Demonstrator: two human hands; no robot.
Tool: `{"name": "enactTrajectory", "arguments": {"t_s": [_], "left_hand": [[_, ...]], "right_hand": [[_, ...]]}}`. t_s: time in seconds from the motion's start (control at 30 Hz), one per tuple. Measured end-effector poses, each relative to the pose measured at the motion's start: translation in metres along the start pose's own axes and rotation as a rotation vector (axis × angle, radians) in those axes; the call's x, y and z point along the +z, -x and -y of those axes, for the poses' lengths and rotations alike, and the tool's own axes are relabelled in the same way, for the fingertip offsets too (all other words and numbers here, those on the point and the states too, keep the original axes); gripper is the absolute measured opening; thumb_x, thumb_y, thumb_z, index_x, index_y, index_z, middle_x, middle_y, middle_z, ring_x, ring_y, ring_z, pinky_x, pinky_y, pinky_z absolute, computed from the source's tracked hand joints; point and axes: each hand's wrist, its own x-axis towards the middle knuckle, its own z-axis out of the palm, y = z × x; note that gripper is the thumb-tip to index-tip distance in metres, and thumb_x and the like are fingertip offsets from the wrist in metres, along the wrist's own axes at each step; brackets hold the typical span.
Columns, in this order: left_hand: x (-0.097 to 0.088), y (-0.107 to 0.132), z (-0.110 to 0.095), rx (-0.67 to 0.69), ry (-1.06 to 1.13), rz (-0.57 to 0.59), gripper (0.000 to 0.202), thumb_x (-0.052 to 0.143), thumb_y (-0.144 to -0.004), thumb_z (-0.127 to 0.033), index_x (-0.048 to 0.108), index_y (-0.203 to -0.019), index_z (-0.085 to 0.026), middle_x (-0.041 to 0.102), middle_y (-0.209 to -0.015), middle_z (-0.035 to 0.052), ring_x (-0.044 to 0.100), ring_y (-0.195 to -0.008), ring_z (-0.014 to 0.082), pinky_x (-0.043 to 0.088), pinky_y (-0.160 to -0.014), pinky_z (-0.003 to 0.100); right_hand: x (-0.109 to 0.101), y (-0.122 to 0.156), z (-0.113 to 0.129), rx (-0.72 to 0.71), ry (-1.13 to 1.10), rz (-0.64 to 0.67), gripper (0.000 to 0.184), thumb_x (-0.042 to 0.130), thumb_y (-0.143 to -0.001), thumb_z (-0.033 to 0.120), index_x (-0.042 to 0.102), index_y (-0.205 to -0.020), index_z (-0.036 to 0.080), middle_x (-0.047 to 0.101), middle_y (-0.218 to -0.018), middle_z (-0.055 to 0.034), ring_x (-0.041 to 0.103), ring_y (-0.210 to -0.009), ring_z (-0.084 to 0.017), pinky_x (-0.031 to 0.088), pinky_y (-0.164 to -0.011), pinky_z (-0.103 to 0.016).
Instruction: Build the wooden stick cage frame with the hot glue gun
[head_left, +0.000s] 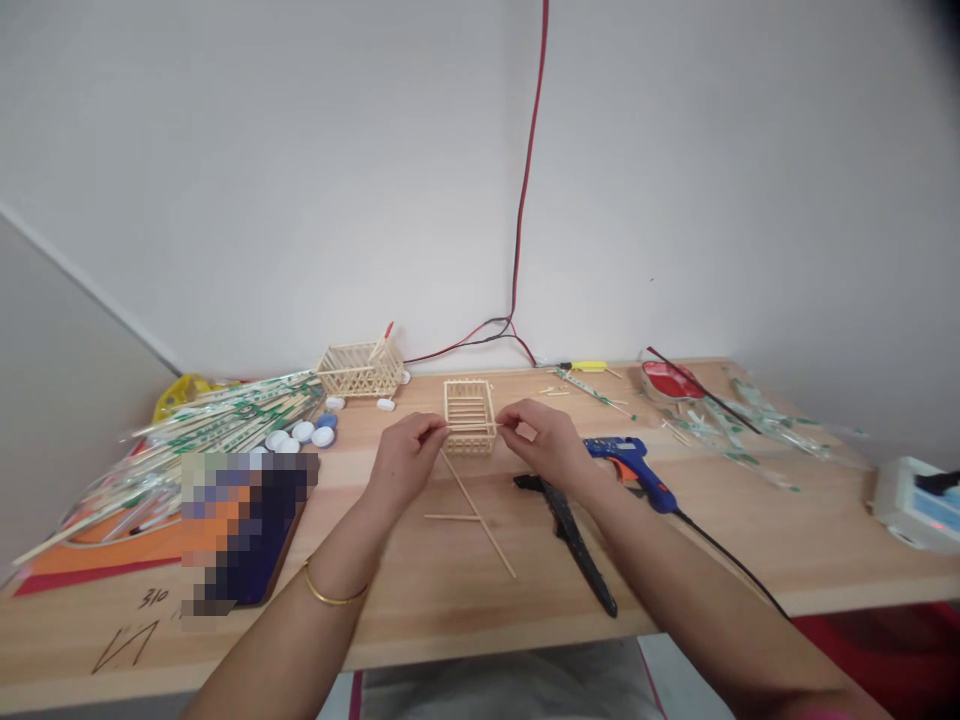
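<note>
Over the table, apparently fitting across the small frame a thin stick pinched by left hand and right hand. Seemingly calls for level placement.

Left hand and right hand bare; both forearms uncovered. One thin gold-coloured bangle, plain and rounded, circles the left forearm above the wrist. Pink sliver by right elbow, too little visible to identify.
</note>
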Motion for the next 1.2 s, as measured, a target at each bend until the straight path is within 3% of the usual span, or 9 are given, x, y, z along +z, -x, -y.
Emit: {"name": "enactTrajectory", "arguments": {"t_s": [0.27,0.67,1.2], "left_hand": [[0.009,0.007,-0.007,0.013,0.030,-0.044,0.013,0.053,-0.084,-0.024,0.064,-0.079,-0.018,0.065,-0.076,0.0017,0.058,-0.072,0.0130,0.043,-0.066,0.024],[0.009,0.009,-0.007,0.085,-0.009,-0.088,0.012,0.053,-0.085,-0.021,0.064,-0.084,-0.018,0.066,-0.080,0.0026,0.059,-0.075,0.0133,0.045,-0.069,0.025],[0.012,0.011,-0.004,0.050,-0.026,-0.090,0.014,0.051,-0.086,-0.026,0.062,-0.087,-0.018,0.066,-0.081,0.0035,0.060,-0.076,0.0146,0.046,-0.071,0.027]], "right_hand": [[0.005,0.004,-0.011,0.076,-0.037,-0.092,0.004,0.057,-0.077,0.019,0.060,-0.079,0.020,0.064,-0.074,-0.0005,0.060,-0.070,-0.015,0.047,-0.067,-0.026],[0.007,0.007,-0.016,0.052,-0.083,-0.065,0.005,0.056,-0.079,0.021,0.061,-0.080,0.021,0.065,-0.077,-0.0020,0.060,-0.073,-0.016,0.048,-0.070,-0.028],[0.005,0.006,-0.014,0.065,-0.095,-0.053,0.006,0.056,-0.080,0.024,0.061,-0.078,0.021,0.065,-0.076,-0.0023,0.061,-0.073,-0.016,0.048,-0.070,-0.029]]}}
